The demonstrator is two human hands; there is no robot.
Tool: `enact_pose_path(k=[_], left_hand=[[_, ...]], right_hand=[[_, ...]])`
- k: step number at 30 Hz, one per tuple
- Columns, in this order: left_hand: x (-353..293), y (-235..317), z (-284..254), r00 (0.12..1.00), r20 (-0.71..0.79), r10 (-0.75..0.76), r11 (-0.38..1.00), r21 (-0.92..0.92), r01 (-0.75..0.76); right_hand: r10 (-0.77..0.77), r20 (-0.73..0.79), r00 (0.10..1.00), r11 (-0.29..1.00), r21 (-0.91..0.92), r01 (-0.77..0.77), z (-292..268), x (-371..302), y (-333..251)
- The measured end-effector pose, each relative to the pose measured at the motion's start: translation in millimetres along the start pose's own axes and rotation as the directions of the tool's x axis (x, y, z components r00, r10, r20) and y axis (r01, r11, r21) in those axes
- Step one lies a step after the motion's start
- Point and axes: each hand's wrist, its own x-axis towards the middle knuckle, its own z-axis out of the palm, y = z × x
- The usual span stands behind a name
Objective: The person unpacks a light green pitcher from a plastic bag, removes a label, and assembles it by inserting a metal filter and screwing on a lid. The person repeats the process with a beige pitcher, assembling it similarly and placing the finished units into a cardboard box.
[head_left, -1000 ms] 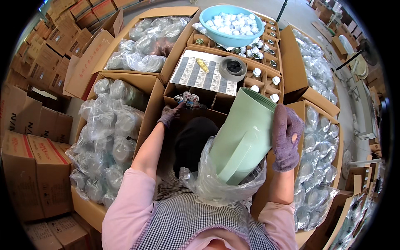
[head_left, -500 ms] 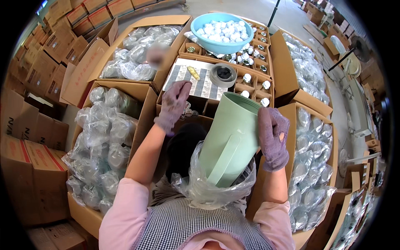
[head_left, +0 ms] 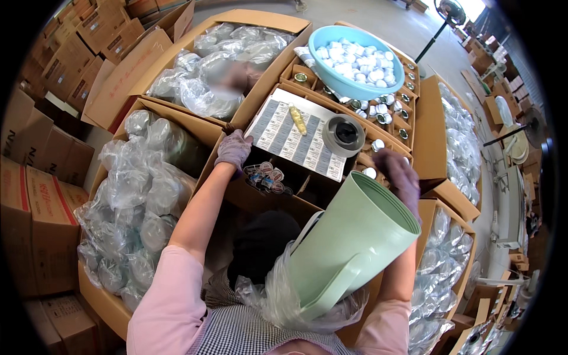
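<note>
A pale green jug body (head_left: 349, 239) with an open, threaded mouth and a side handle leans to the right in a clear plastic bag (head_left: 275, 296) over my lap. Behind its rim, my gloved right hand (head_left: 401, 177) is smeared by motion, close to white-capped bottles (head_left: 377, 145) in a divided carton. My gloved left hand (head_left: 234, 151) is at the carton's near left corner, beside a white printed sheet (head_left: 278, 127). Its fingers are curled together; whatever they hold is hidden. Several round printed tags (head_left: 269, 179) sit in the compartment next to it.
A tape roll (head_left: 344, 135) and a small yellow item (head_left: 297, 120) lie on the sheet. Behind is a blue basin (head_left: 313, 50) of white caps. Cartons of plastic-wrapped clear goods (head_left: 139, 195) stand on both sides. Stacked boxes (head_left: 50, 219) rise at left; a fan (head_left: 449, 12) stands far back.
My right hand has left the jug's rim and moved farther away. The jug leans more to the right. My left hand has shifted left and down to the carton's corner. The view has tilted.
</note>
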Motion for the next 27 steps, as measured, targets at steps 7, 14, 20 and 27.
enact_pose_path(k=[7, 14, 20, 27], left_hand=[[22.2, 1.9, 29.2, 0.982, 0.098, -0.16, 0.615, -0.769, 0.177], [30.9, -17.5, 34.0, 0.96, 0.265, 0.095, 0.09, -0.962, 0.257], [27.4, -19.4, 26.0, 0.915, 0.351, 0.197, 0.035, -0.936, 0.351], [22.7, -7.0, 10.6, 0.902, 0.356, 0.243, 0.163, -0.932, 0.324]], right_hand=[[-0.024, 0.469, 0.883, 0.941, -0.287, 0.178, 115.5, 109.0, 76.7], [-0.256, 0.512, 0.82, 0.764, -0.412, 0.496, 204.0, 152.1, 150.4], [-0.365, 0.471, 0.803, 0.617, -0.524, 0.587, 220.0, 149.2, 169.3], [-0.35, 0.438, 0.828, 0.662, -0.51, 0.549, 224.5, 149.0, 168.6]])
